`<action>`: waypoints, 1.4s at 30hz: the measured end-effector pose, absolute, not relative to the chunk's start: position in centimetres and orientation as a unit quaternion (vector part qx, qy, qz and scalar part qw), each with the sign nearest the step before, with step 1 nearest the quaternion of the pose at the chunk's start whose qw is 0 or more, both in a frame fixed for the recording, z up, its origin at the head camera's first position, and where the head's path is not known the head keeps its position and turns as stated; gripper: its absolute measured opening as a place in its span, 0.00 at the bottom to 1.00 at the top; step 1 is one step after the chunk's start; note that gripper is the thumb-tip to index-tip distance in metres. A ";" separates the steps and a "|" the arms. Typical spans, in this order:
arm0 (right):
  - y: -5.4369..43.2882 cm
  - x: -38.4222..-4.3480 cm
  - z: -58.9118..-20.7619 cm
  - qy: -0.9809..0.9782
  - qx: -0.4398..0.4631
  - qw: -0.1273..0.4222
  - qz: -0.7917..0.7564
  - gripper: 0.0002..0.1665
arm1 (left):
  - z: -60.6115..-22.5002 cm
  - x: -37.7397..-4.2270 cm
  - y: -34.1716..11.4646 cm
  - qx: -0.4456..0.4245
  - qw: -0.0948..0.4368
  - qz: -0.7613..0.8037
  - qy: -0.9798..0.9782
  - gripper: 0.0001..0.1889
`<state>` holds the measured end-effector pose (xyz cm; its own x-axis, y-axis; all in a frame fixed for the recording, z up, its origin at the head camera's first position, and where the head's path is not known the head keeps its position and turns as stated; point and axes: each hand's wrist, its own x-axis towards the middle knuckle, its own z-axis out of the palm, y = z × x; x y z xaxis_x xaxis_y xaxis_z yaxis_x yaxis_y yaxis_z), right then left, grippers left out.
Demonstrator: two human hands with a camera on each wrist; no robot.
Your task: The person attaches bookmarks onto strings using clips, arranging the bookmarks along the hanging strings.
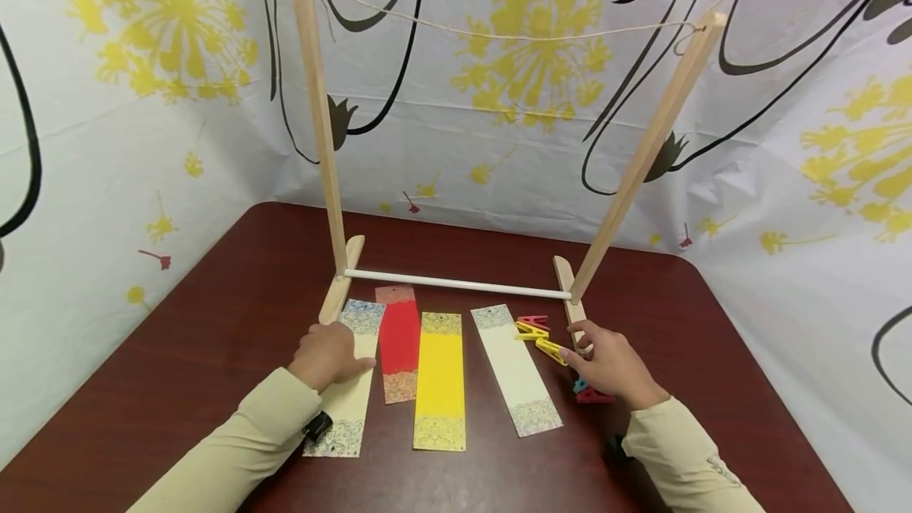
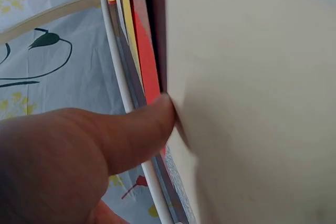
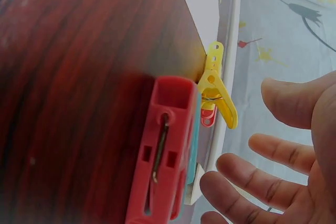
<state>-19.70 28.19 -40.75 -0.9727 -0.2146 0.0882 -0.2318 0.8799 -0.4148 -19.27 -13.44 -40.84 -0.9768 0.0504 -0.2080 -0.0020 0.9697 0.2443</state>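
My left hand lies over a long cream paper strip with blue patterned ends. Its thumb meets the strip's right edge, also in the left wrist view, where the cream strip fills the right side; the other fingers are hidden there. Over the right foot of a wooden stand, my right hand has its fingers spread, holding nothing. Around it lie plastic clothespins: a yellow clothespin, a teal clothespin and several others. The right wrist view shows a red clothespin up close, apart from the fingers.
A red strip, a yellow strip and a white strip lie between the hands. Behind them stands a wooden frame with two posts, a white crossbar and a string tied across the top. Patterned cloth hangs around the table.
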 end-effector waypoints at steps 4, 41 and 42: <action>28.2 -19.9 -41.0 -0.970 0.117 0.015 0.213 0.25 | -40.6 -19.3 -13.5 0.035 0.102 0.116 0.987 0.25; 28.0 -20.8 -40.9 -0.980 0.105 -0.013 0.168 0.23 | -41.1 -20.1 -15.3 0.040 0.051 0.187 0.980 0.27; 28.0 -20.8 -40.9 -0.980 0.106 -0.013 0.165 0.23 | -41.1 -20.2 -15.6 0.040 0.058 0.196 0.978 0.27</action>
